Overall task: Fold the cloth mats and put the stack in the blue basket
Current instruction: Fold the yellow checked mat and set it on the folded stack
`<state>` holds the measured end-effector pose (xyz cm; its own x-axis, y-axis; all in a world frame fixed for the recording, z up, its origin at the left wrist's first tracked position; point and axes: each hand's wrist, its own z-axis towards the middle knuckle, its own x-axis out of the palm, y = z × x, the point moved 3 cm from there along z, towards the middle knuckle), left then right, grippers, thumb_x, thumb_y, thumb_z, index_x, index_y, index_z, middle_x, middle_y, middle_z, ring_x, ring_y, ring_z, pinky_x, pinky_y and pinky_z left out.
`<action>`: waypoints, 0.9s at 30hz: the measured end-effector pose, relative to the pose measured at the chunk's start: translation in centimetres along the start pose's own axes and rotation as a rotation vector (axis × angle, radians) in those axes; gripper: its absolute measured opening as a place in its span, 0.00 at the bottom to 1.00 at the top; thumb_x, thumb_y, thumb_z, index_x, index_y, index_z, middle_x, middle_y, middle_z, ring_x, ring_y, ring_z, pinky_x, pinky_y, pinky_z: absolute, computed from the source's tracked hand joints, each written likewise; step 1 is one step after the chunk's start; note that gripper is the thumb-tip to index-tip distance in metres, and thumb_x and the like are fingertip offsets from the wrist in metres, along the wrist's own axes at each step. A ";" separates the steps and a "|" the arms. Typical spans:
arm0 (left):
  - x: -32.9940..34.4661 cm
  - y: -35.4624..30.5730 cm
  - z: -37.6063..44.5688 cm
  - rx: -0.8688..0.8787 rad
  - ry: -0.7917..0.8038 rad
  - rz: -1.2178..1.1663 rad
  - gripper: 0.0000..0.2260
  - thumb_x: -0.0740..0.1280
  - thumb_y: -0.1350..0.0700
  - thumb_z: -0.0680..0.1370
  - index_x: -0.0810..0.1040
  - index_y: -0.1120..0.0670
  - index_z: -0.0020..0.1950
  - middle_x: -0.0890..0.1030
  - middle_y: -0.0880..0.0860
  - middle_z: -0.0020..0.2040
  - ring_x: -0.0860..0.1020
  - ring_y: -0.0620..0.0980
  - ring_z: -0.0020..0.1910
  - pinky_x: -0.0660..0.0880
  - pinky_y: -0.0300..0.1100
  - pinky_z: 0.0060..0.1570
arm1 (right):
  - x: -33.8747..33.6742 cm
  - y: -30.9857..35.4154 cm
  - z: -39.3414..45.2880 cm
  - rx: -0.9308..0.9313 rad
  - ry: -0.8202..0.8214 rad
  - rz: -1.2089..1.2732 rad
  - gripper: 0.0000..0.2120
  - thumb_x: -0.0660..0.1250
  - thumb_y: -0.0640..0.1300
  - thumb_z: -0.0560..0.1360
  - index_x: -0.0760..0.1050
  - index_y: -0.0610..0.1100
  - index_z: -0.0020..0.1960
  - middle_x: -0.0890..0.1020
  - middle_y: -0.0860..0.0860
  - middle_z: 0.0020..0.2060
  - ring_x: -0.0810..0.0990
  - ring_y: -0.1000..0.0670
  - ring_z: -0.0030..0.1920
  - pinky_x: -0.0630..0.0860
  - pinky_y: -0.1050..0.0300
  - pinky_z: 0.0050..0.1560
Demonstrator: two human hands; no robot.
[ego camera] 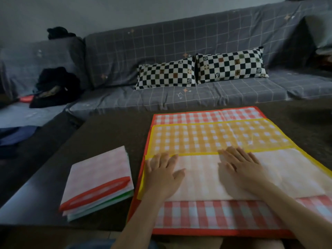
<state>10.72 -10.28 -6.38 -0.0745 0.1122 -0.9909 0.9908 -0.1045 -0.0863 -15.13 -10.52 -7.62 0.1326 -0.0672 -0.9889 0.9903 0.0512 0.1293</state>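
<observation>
Both hands flat, fingers straight and spread, palms down on the pale folded-over flap of the yellow checked mat (206,136), lower centre of frame. Left hand (161,174) presses near the flap's left end, fingertips reaching the yellow border strip; right hand (240,168) presses approx. mid-flap, fingertips at the fold edge. Neither hand grasps anything, just pressing.

Yellow mat lies on top of the red checked mat (212,216), which is spread flat w/ its red border showing along the near edge, left side and far edge. Yellow mat's near part is folded up over itself, so the whitish underside faces up; far half still shows the orange-yellow check.

Lower left of frame: stack of folded mats (100,178), apart from the spread mats, w/ a red-bordered one on top and a green edge showing below it. All sit on a dark table (111,133).

Blue basket: can't tell where it is; not made out in this view.

Upper half of frame: sofa (161,42) under a grey grid-pattern cover. Two black-and-white checkered pillows, the left pillow (166,73) and right pillow (231,64), lean side by side against the backrest, centre-right. Left of frame: a dark bundle of clothes or bag (55,87) on the seat, w/ something red beside it. Another dark item (59,33) sits atop the backrest, upper left.
</observation>
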 end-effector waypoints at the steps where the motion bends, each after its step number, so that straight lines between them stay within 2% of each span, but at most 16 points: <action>1: 0.1 0.2 0.0 -0.006 0.003 -0.013 0.29 0.41 0.32 0.77 0.42 0.38 0.77 0.41 0.46 0.79 0.36 0.52 0.76 0.36 0.60 0.72 | 0.0 0.0 0.0 -0.002 0.002 -0.001 0.41 0.25 0.64 0.62 0.44 0.62 0.75 0.49 0.58 0.76 0.46 0.53 0.77 0.46 0.52 0.74; 10: -0.4 -0.1 -0.2 -0.006 0.017 -0.012 0.29 0.42 0.33 0.78 0.43 0.39 0.77 0.41 0.48 0.79 0.36 0.53 0.76 0.36 0.61 0.72 | -0.5 0.2 -0.2 -0.004 0.039 0.005 0.39 0.26 0.63 0.64 0.43 0.61 0.75 0.47 0.56 0.77 0.45 0.53 0.77 0.44 0.52 0.74; 13: -1.3 -0.9 -0.4 -0.027 0.028 -0.048 0.27 0.44 0.35 0.79 0.48 0.41 0.78 0.44 0.48 0.79 0.39 0.52 0.77 0.38 0.61 0.73 | -1.2 0.3 -0.1 0.006 0.077 0.032 0.26 0.41 0.59 0.78 0.46 0.58 0.76 0.48 0.55 0.77 0.45 0.51 0.77 0.44 0.51 0.75; 15: -2.4 -1.7 -0.2 -0.032 0.015 -0.080 0.26 0.46 0.37 0.80 0.51 0.42 0.77 0.46 0.47 0.79 0.43 0.51 0.77 0.40 0.60 0.73 | -1.9 0.4 0.0 -0.010 0.066 0.061 0.24 0.48 0.54 0.81 0.49 0.57 0.76 0.50 0.53 0.77 0.46 0.50 0.77 0.44 0.50 0.75; 21: -4.8 -6.0 2.4 0.118 -0.056 -0.204 0.21 0.50 0.44 0.82 0.62 0.44 0.75 0.54 0.49 0.78 0.49 0.48 0.77 0.38 0.59 0.72 | -4.6 0.6 2.1 -0.054 0.007 0.109 0.23 0.47 0.55 0.81 0.53 0.54 0.76 0.52 0.51 0.77 0.46 0.51 0.77 0.41 0.51 0.75; 27: -5.3 -9.5 9.0 0.181 -0.117 -0.218 0.18 0.52 0.48 0.82 0.69 0.48 0.71 0.64 0.49 0.75 0.57 0.48 0.76 0.43 0.62 0.72 | -5.0 -1.5 7.6 -0.042 0.027 0.076 0.23 0.47 0.54 0.82 0.55 0.53 0.76 0.54 0.51 0.76 0.49 0.51 0.77 0.42 0.52 0.75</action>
<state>0.67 -18.73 -1.25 -0.3057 0.0383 -0.9514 0.9145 -0.2663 -0.3045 -16.95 -17.86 -2.29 0.2052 -0.0346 -0.9781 0.9748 0.0965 0.2011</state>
